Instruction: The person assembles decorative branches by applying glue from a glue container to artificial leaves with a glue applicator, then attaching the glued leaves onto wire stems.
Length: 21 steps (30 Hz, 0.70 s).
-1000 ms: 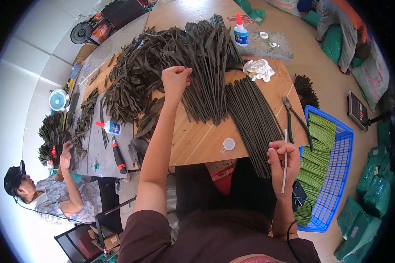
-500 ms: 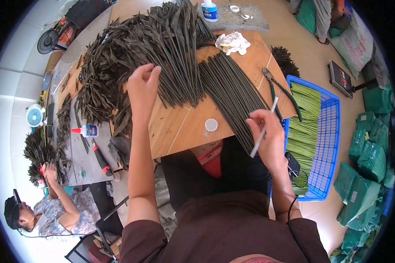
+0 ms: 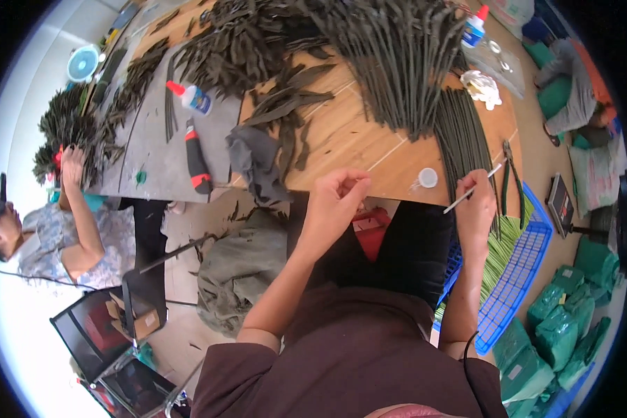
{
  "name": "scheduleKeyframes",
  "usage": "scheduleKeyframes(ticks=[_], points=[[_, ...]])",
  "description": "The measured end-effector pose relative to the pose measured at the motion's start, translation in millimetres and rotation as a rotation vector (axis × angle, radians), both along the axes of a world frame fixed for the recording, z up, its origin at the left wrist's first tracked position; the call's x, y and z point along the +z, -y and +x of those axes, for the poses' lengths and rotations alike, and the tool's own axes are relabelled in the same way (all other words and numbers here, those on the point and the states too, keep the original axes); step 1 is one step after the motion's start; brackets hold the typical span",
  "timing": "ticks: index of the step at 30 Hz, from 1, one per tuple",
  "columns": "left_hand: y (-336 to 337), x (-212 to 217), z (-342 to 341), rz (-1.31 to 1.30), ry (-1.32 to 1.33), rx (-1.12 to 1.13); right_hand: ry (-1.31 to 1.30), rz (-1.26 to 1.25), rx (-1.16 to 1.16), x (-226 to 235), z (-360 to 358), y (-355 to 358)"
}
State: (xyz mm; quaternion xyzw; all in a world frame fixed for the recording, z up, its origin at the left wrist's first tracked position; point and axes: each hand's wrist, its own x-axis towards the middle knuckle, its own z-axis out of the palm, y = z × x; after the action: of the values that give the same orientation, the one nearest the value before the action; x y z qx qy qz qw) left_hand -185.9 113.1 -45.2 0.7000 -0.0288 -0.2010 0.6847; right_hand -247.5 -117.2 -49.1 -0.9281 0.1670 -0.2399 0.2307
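1. The left hand [image 3: 333,202] hovers just off the near edge of the wooden tabletop [image 3: 355,143], its fingers [image 3: 352,182] curled in and pinched together; what they pinch is too small to make out, possibly a thin dark stem.
2. The right hand [image 3: 475,209] is beside it to the right, fingers clenched around a thin white stick [image 3: 472,189] that slants up and to the right over the tabletop's edge.
3. Between the two hands, on the tabletop near its edge, lies a small white round cap [image 3: 427,177].
4. Just right of the right hand sits a blue plastic crate [image 3: 529,258] with bright green strips in it (below the tabletop, on the floor side).
5. A pair of pliers [image 3: 512,182] lies near the tabletop's right corner.
6. Further in, a row of dark green stems [image 3: 460,136] lies side by side, and a larger fan of them [image 3: 397,63] spreads behind.
7. A grey cloth [image 3: 254,164] hangs over the left part of the edge, with dark leaves [image 3: 244,49] heaped beyond.
8. A white glue bottle [image 3: 475,26] stands at the far right.
9. Far left, another person's hand [image 3: 70,161] grasps a leafy bunch [image 3: 66,125].
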Motion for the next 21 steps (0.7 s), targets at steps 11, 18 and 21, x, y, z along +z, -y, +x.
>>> scheduleKeyframes(ticks=[11, 18, 21], points=[[-53, -1, 44, 0.779, 0.610, 0.299, 0.001, -0.026, -0.212, 46, -29, 13], [-42, -15, 52, 1.077, 0.728, 0.210, 0.291, 0.327, -0.126, 66, -51, 7], [-40, -14, 47, 0.869, 0.811, 0.247, 0.322, 0.467, -0.090, 69, -56, -1]])
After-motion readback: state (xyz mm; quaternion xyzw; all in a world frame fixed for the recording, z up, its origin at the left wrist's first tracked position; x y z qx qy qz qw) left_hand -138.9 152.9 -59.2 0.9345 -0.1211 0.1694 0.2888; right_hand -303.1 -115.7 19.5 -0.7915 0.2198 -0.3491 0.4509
